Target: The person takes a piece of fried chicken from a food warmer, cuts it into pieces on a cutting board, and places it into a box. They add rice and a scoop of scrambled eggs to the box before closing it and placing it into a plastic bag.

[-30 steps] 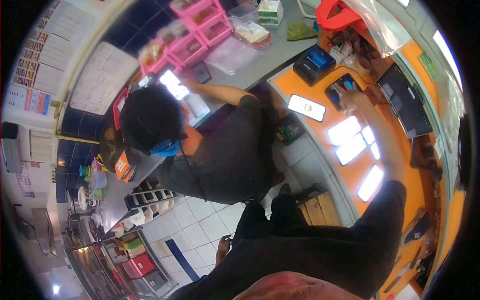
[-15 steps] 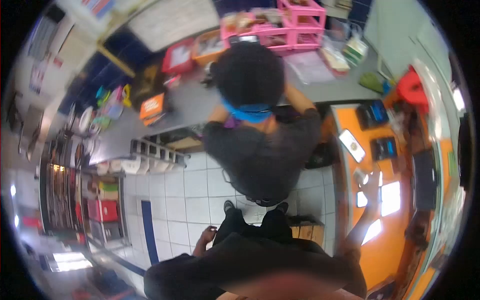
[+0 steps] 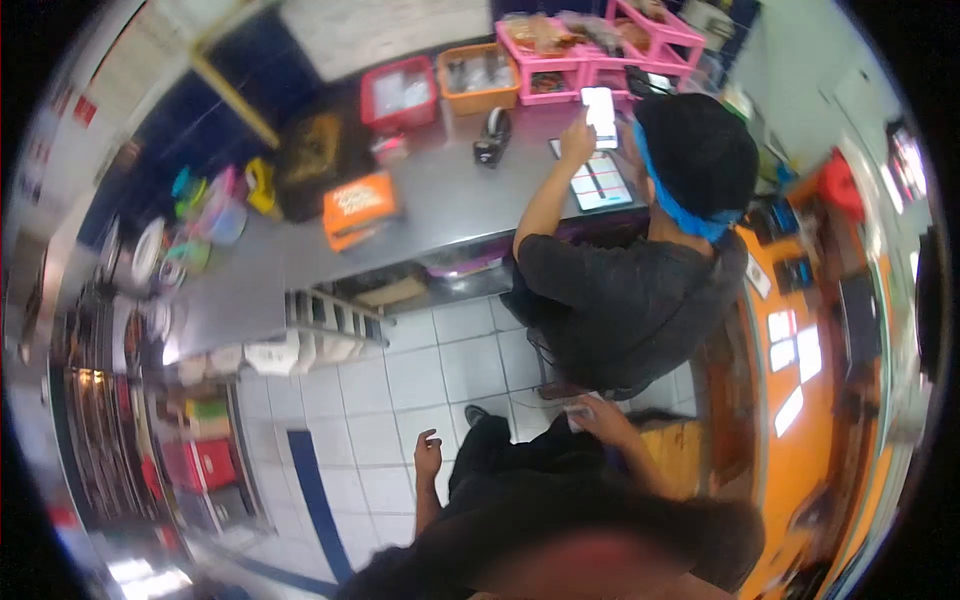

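Observation:
My right hand [image 3: 604, 420] is held in front of my body, fingers closed around a small whitish piece [image 3: 577, 414], too blurred to tell its kind. Lower to the left hangs my left hand [image 3: 428, 456] above the tiled floor, its fingers curled; a tiny pale spot shows at the fingertips. Just ahead, a co-worker [image 3: 640, 300] in a dark shirt and a cap with a blue band stands at the metal counter [image 3: 450, 205]. That person's hand holds a white phone [image 3: 599, 118] above a tablet [image 3: 601, 184].
Along the counter are an orange box [image 3: 360, 208], a black tape dispenser [image 3: 492, 137], a red basket [image 3: 399, 92], an orange basket [image 3: 478, 78] and pink racks [image 3: 545, 65]. To the right runs an orange counter [image 3: 775, 420] bearing a phone [image 3: 758, 276]. A stepladder [image 3: 335, 318] stands below left.
My right hand has left the orange counter and come in front of me with the whitish piece. My left hand has risen slightly. The co-worker now appears further right, with a phone and tablet visible.

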